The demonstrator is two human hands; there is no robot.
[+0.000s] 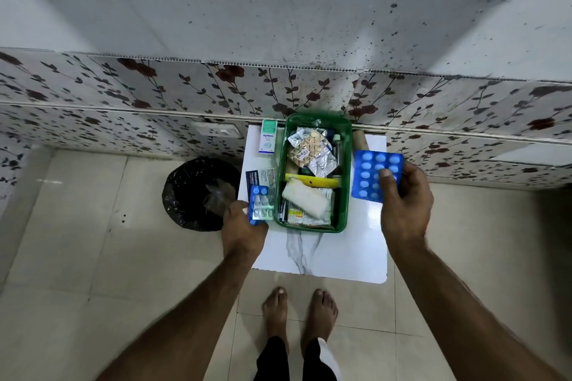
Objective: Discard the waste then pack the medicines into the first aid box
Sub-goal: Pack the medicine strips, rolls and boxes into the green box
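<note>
box (346,170) green | blister strips (368,176) blue | bin liner (185,195) blk | wall tiles (185,86) floral

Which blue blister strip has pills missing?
The small blue blister strip in the left hand; several pockets look emptied. The large blue blister sheet looks full.

Tiled corner with flowered wall panels

Glossy beige floor tiles (77,257) spread beneath both hands; beyond them rise white wall panels printed with dark red roses (185,86), a white switch plate (216,130) set ahead of the left hand, speckled grey wall (278,3) above.
</note>
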